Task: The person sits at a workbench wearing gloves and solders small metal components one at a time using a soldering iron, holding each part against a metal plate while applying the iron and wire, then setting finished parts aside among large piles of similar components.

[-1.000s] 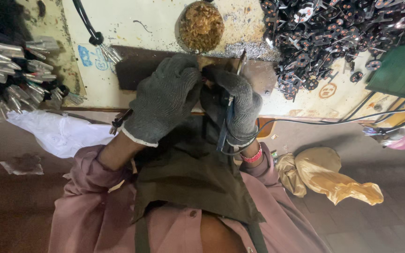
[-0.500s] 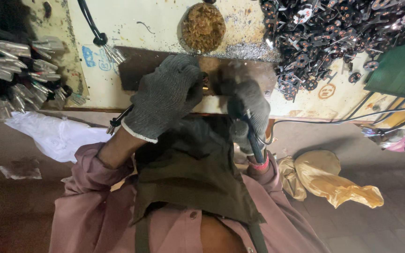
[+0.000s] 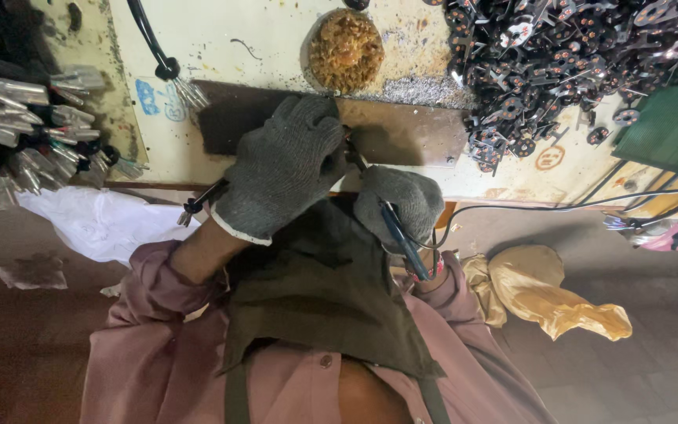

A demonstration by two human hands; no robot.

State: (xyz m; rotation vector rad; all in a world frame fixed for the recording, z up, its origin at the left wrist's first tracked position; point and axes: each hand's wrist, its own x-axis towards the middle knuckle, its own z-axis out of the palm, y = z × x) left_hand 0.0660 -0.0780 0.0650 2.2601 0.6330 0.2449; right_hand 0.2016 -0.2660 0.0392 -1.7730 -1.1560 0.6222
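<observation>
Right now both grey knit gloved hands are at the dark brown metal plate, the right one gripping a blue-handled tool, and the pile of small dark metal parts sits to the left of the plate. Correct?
Not quite. The head view shows the pile of small dark metal parts at the right of the dark brown metal plate, not the left. The rest holds: left hand and right hand are there, the right gripping the blue-handled tool.

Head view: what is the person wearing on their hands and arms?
Both the left hand and right hand wear grey knitted work gloves, the left with a pale cuff edge. Pink shirt sleeves are pushed up the forearms. A red bangle circles the right wrist.
</observation>
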